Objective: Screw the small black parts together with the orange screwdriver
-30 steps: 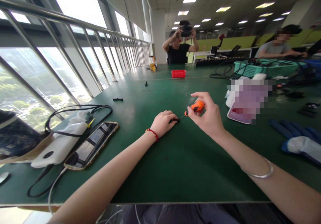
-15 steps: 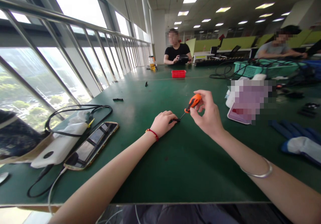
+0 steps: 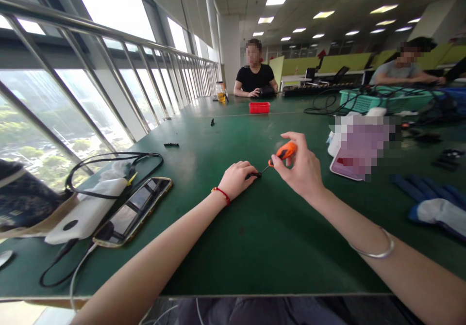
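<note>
Near the middle of the green table [image 3: 233,252], my left hand [image 3: 238,178] is closed on a small black part [image 3: 257,174] and presses it to the tabletop. Most of that part is covered by my fingers. To its right, my right hand [image 3: 301,167] grips the handle of an orange and black screwdriver [image 3: 287,149] between thumb and fingers. The screwdriver is tilted, its thin shaft pointing down and left. The tip meets the black part's right end; whether it sits in a screw is too small to tell.
On the left lie a phone [image 3: 134,211], a white power bank [image 3: 87,208] and looped black cable [image 3: 105,155]. A pinkish phone [image 3: 358,157] and a blue-white glove [image 3: 437,208] lie right. Farther off are a red tray [image 3: 259,107], a green basket [image 3: 389,101] and two people.
The screwdriver's handle has tipped slightly right and lower, and my right fingers have shifted around it. My left hand has stayed still. The person opposite has lowered the black object.
</note>
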{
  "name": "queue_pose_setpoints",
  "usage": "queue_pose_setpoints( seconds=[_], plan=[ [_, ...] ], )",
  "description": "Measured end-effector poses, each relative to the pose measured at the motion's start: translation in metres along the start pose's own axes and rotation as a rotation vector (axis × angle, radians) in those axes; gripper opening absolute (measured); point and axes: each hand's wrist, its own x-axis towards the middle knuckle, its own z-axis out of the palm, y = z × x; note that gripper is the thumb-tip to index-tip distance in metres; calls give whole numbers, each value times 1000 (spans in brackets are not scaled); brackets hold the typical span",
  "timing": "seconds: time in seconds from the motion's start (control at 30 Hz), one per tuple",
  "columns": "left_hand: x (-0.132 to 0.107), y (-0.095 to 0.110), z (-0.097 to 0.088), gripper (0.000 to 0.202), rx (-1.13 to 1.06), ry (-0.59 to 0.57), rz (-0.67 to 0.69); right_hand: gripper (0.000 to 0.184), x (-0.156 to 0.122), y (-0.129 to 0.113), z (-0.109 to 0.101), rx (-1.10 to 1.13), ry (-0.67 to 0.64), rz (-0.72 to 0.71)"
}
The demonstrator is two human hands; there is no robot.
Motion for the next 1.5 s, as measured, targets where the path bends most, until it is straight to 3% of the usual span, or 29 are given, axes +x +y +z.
queue_pose_setpoints(
  seconds=[0.17, 0.4, 0.63, 0.8, 1.03, 1.27, 1.5],
  plan=[
    [0, 1, -1, 18, 7, -1, 3, 30, -1, -3, -1, 89, -64, 35],
    [0, -1, 1, 18, -8, 12, 5, 42, -2, -2, 1, 54, -23, -75],
    [0, -1, 0, 18, -13, 7, 6, 27, -2, -7, -2, 129, -71, -35],
    [0, -2, 2, 18, -10, 11, 10, 42, -3, -2, 2, 95, 11, -107],
    [0, 0, 1, 17, -5, 11, 6, 26, -4, -8, -1, 98, -69, -18],
    [1, -2, 1, 18, -11, 9, 10, 41, -4, -4, 1, 68, -24, -55],
    [0, -1, 1, 18, 0, 9, 8, 26, -3, -7, 0, 150, -116, -4]
  ],
)
